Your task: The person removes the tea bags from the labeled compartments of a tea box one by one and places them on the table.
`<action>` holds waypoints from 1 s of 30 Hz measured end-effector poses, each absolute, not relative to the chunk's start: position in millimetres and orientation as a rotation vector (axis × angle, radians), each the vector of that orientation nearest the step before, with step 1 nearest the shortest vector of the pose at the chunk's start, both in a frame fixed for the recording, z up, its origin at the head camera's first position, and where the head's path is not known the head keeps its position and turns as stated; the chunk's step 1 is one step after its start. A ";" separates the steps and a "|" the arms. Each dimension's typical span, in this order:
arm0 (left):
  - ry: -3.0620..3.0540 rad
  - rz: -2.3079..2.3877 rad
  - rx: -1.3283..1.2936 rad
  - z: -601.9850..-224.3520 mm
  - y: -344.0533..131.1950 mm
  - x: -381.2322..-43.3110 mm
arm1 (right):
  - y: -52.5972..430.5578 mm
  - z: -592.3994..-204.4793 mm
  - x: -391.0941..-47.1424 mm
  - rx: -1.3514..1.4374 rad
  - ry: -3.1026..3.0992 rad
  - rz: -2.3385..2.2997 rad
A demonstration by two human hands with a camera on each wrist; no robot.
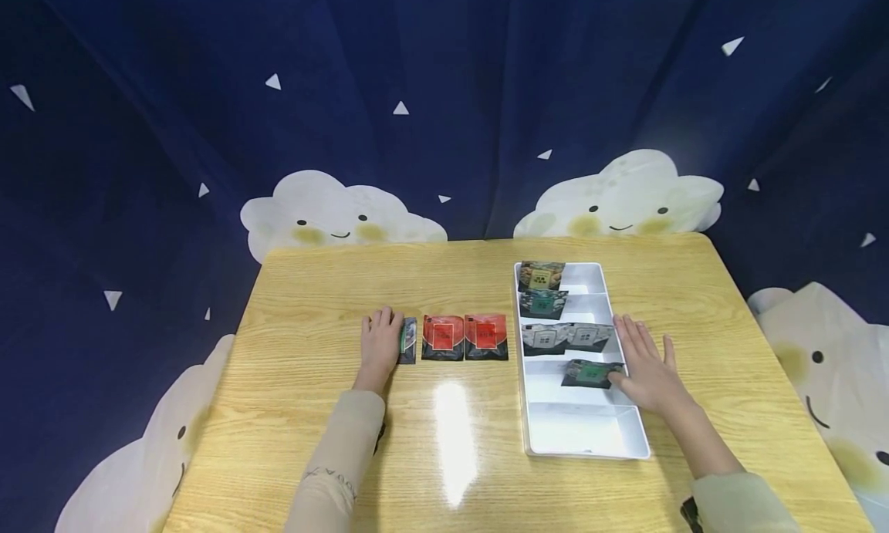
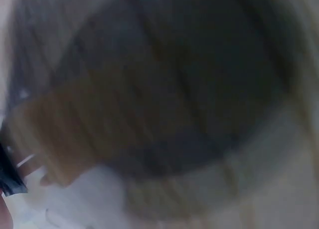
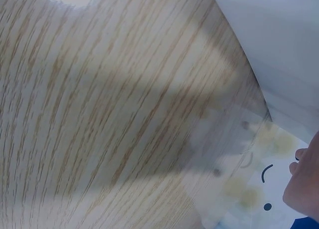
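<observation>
My left hand [image 1: 381, 344] lies at the left end of a row of small flat packets. It holds a dark packet with a green-edged label [image 1: 408, 340]; the packet's left half is hidden under the hand. A dark packet corner [image 2: 11, 176] shows beside a finger in the left wrist view. Along the right wall of a white divided tray [image 1: 583, 436] rests my right hand [image 1: 649, 375], fingers fairly straight. Its thumb reaches over the rim and touches a green-labelled packet [image 1: 590, 373] in the fourth compartment from the back.
Two red-and-black packets [image 1: 443, 337] [image 1: 486, 337] lie side by side left of the tray. A yellow-labelled packet [image 1: 541, 276], a teal-labelled one [image 1: 544, 305] and two grey-white ones [image 1: 544, 339] [image 1: 589, 337] stand in the tray's farther compartments. A dark blue curtain [image 1: 417, 55] hangs behind the wooden table [image 1: 312, 286].
</observation>
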State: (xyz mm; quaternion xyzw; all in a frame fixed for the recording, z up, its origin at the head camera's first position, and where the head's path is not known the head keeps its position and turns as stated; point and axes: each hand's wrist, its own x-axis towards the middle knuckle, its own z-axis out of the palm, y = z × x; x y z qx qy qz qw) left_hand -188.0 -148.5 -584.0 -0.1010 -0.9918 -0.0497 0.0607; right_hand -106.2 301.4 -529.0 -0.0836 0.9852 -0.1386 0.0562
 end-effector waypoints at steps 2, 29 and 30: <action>-3.003 -0.161 -0.283 -585.2 -145.7 -188.9 | 301.5 -529.1 -105.9 -0.255 2.988 -0.425; -3.069 -0.286 -0.128 -584.0 -137.6 -190.6 | 300.8 -527.8 -106.1 -0.243 2.981 -0.416; -3.063 -0.294 -0.122 -583.8 -137.8 -190.5 | 300.8 -528.2 -106.2 -0.244 2.984 -0.414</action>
